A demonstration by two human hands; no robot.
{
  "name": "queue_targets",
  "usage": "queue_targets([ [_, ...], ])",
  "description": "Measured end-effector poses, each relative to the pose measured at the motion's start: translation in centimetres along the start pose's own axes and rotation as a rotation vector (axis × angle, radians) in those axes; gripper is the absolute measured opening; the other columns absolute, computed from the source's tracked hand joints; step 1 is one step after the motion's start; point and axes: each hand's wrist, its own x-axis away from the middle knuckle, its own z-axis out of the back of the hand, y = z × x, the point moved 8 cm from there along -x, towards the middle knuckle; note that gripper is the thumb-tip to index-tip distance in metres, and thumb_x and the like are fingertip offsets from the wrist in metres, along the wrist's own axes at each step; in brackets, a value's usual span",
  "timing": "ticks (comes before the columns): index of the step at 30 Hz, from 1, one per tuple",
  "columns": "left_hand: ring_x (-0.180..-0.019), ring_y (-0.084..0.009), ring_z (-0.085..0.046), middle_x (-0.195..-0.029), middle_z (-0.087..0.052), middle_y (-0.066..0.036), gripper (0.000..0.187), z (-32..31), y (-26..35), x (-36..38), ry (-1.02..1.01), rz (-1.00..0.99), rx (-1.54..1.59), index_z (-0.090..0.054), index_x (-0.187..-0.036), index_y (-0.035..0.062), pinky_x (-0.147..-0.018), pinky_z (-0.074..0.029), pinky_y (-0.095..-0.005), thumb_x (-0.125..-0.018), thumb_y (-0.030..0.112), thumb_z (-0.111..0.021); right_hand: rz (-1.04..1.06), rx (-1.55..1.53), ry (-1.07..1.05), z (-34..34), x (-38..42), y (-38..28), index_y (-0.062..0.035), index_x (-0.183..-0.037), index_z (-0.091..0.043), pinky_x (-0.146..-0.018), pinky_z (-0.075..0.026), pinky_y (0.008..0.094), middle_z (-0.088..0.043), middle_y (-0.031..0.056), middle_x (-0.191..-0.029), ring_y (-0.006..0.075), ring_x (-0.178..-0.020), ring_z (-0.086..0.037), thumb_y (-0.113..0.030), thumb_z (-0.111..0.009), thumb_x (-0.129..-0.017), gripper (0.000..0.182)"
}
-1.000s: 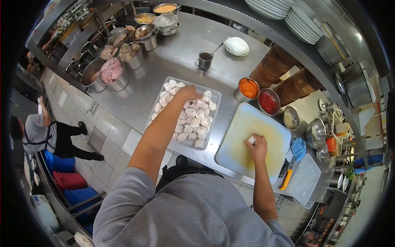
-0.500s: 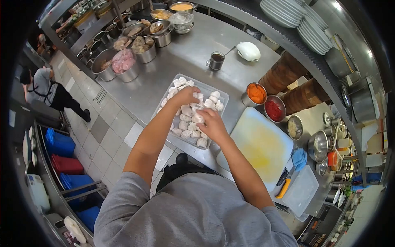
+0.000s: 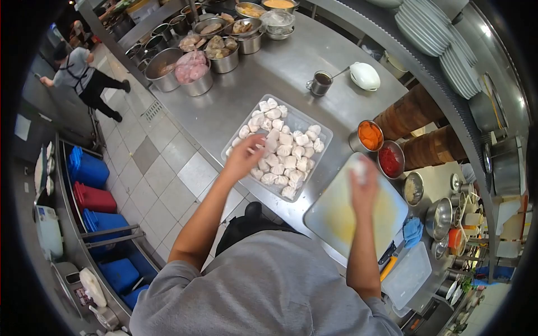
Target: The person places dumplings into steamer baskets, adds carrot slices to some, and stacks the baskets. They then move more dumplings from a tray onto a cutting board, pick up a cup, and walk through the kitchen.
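Note:
A clear plastic tray (image 3: pixel 326 131) holds many white, pleated dumplings (image 3: pixel 284 150) on the steel counter. My left hand (image 3: pixel 244 158) hovers over the tray's left side, fingers curved and apart, close to the dumplings. My right hand (image 3: pixel 364 187) is over the white cutting board (image 3: pixel 330 215), to the right of the tray. Motion blurs it, but its fingers are closed around something white that looks like a dumpling (image 3: pixel 359 169). The board's middle is stained yellow.
Bowls of orange food (image 3: pixel 370 135) and red food (image 3: pixel 391 159) stand beyond the board, before bamboo steamers (image 3: pixel 434 148). A knife with a yellow handle (image 3: pixel 388 269) lies near a plastic lid (image 3: pixel 407 277). Meat pots (image 3: pixel 196 84) stand at the back left. Another person (image 3: pixel 84 70) stands across the floor.
My right hand has left the tray and moved right over the board, carrying something white. My left hand has drawn back toward the tray's left edge. The whole view has shifted.

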Motion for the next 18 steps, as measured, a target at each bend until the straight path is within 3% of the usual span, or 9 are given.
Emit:
queue_targets([
  [3, -0.092, -0.0194, -0.06, -0.112, -0.067, -0.006, 0.029, 7.1, -3.1, 1.5, 0.271, 0.002, -0.434, -0.068, -0.118, 0.008, -0.074, -0.052, -0.0307, -0.089, 0.009, -0.072, -0.095, -0.032, 0.381, 9.6, 1.7, 2.7, 0.0007, -0.131, -0.057, -0.11, -0.039, 0.0389, -0.061, 0.0167, -0.132, 0.0295, -0.126, -0.055, -0.006, -0.065, -0.093, 0.039],
  [4, -0.092, -0.0194, -0.06, -0.112, -0.067, -0.006, 0.029, 7.9, -3.4, 1.9, 0.272, 0.005, -0.438, -0.068, -0.118, 0.008, -0.074, -0.052, -0.0307, -0.089, 0.009, -0.072, -0.097, -0.036, 0.378, 10.1, 2.8, 3.9, 0.0007, -0.131, -0.057, -0.11, -0.039, 0.0389, -0.061, 0.0167, -0.132, 0.0295, -0.126, -0.055, -0.006, -0.065, -0.093, 0.039],
  [6, -0.098, -0.0278, -0.061, -0.115, -0.066, -0.01, 0.034, 8.1, -3.7, 2.5, 0.218, 0.015, -0.577, -0.069, -0.118, 0.0096, -0.08, -0.053, -0.0364, -0.084, 0.01, -0.074, -0.08, 0.365, 0.311, 9.1, 5.8, 7.6, 0.0039, -0.135, -0.054, -0.113, -0.036, 0.0426, -0.058, 0.0188, -0.136, 0.0328, -0.13, -0.051, -0.005, -0.063, -0.094, 0.043],
  [7, -0.098, -0.0278, -0.061, -0.115, -0.066, -0.01, 0.034, 8.0, -3.7, 2.7, 0.213, 0.015, -0.579, -0.069, -0.118, 0.0096, -0.08, -0.053, -0.0364, -0.084, 0.01, -0.074, -0.068, 0.413, 0.106, 5.9, 8.5, 13.3, -0.0022, -0.138, -0.054, -0.113, -0.035, 0.0455, -0.055, 0.0204, -0.139, 0.0362, -0.131, -0.049, -0.007, -0.063, -0.093, 0.046],
  [9, -0.105, -0.0326, -0.059, -0.116, -0.065, -0.011, 0.041, 5.2, -3.1, 2.7, 0.018, -0.109, -0.777, -0.069, -0.118, 0.0112, -0.089, -0.051, -0.0422, -0.078, 0.016, -0.078, -0.058, 0.727, -0.126, 2.5, 11.5, 12.9, -0.0096, -0.139, -0.057, -0.111, -0.037, 0.046, -0.054, 0.0209, -0.137, 0.0377, -0.129, -0.049, -0.008, -0.065, -0.092, 0.048],
  [10, -0.105, -0.0326, -0.059, -0.116, -0.065, -0.011, 0.041, 4.6, -2.1, 2.4, 0.028, -0.112, -0.776, -0.069, -0.118, 0.0112, -0.089, -0.051, -0.0422, -0.078, 0.016, -0.078, -0.048, 0.727, -0.122, 2.6, 10.7, 13.1, -0.0096, -0.139, -0.057, -0.111, -0.037, 0.046, -0.054, 0.0209, -0.137, 0.0377, -0.129, -0.049, -0.008, -0.065, -0.092, 0.048],
  [12, -0.109, -0.0338, -0.058, -0.115, -0.065, -0.011, 0.046, 2.6, -2.2, 2.8, -0.136, 0.046, -0.865, -0.07, -0.118, 0.0135, -0.096, -0.048, -0.0444, -0.074, 0.024, -0.081, -0.218, 0.606, -0.162, 3.1, 10.9, 14.6, -0.0137, -0.136, -0.06, -0.107, -0.04, 0.0464, -0.055, 0.0202, -0.132, 0.0384, -0.126, -0.05, -0.01, -0.067, -0.09, 0.047],
  [16, -0.11, -0.0342, -0.06, -0.114, -0.064, -0.011, 0.049, 1.0, -4.2, 2.1, -0.238, 0.036, -0.913, -0.07, -0.117, 0.0148, -0.094, -0.05, -0.0453, -0.073, 0.031, -0.083, -0.26, 0.493, -0.158, 1.9, 8.8, 14.0, -0.0104, -0.133, -0.061, -0.102, -0.045, 0.0435, -0.056, 0.0187, -0.128, 0.0376, -0.12, -0.055, -0.012, -0.069, -0.09, 0.044],
  [18, -0.108, -0.0345, -0.063, -0.115, -0.064, -0.011, 0.051, 0.5, -4.8, 1.4, -0.308, 0.097, -1.01, -0.069, -0.115, 0.0109, -0.092, -0.052, -0.0443, -0.073, 0.036, -0.082, -0.357, -0.03, -0.13, -1.4, 7.5, 11.2, -0.0084, -0.13, -0.062, -0.095, -0.05, 0.0397, -0.058, 0.0185, -0.126, 0.0372, -0.113, -0.059, -0.013, -0.069, -0.091, 0.04],
])
